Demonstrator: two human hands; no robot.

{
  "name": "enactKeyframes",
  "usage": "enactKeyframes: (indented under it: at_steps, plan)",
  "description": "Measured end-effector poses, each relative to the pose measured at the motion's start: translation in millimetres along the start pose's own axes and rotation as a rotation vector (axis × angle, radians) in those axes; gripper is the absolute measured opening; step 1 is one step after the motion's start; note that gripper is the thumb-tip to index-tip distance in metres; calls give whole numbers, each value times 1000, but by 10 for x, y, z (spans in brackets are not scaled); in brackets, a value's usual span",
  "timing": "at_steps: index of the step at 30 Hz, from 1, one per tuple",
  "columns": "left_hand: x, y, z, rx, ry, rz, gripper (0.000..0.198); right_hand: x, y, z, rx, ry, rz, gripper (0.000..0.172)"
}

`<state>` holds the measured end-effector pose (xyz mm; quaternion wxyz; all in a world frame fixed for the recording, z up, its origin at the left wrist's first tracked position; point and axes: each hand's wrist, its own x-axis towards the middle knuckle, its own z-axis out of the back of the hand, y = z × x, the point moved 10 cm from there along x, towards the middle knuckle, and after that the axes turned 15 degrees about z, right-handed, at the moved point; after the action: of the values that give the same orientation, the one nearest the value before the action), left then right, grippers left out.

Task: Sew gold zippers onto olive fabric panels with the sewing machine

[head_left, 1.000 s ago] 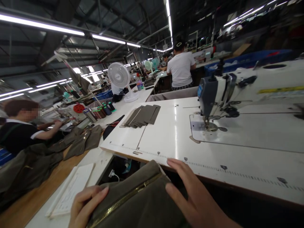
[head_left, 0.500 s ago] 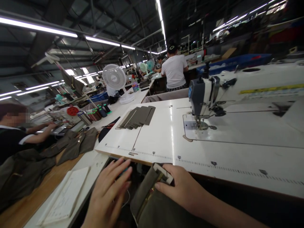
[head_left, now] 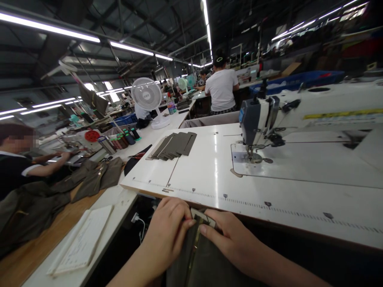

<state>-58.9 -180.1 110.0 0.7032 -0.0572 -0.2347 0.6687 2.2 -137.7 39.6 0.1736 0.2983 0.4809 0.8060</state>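
A dark olive garment piece (head_left: 212,265) hangs below the front edge of the sewing table, with a brass-toothed zipper (head_left: 194,249) running down it. My left hand (head_left: 167,227) pinches its upper end on the left of the zipper, fingers curled. On the other side, my right hand (head_left: 233,235) grips the same end, its thumb pressed beside the teeth. A pale lining strip (head_left: 196,214) shows at the top between my hands. The lower part of the piece drops out of view.
On the white sewing table (head_left: 203,167) lies a stack of olive fabric pieces (head_left: 175,145). A sewing machine (head_left: 254,123) stands at right. Left are a paper booklet (head_left: 82,241), more zippered garments (head_left: 97,177), thread spools (head_left: 128,137), a fan (head_left: 146,95) and a co-worker (head_left: 18,159).
My left hand, open and apart before, has moved right and closed on the garment's upper end. The zipper now lies straighter and faces up between both hands.
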Motion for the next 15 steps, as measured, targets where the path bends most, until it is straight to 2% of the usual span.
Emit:
enactKeyframes:
  at_steps: [5, 9, 12, 15]
  plan:
    - [-32, 382, -258, -285, 137, 270, 11, -19, -99, -115, 232, 45, 4, 22]
    - [-59, 527, -409, -458, 231, 395, 12, -48, -101, -120, 284, 74, 2, 21]
    - [-27, 481, -355, -415, 242, 368, 11, -45, -42, -86, 211, 85, 28, 18]
    - [1, 286, -235, -261, 224, 202, 16, -28, 27, -37, 30, 80, 88, 17]
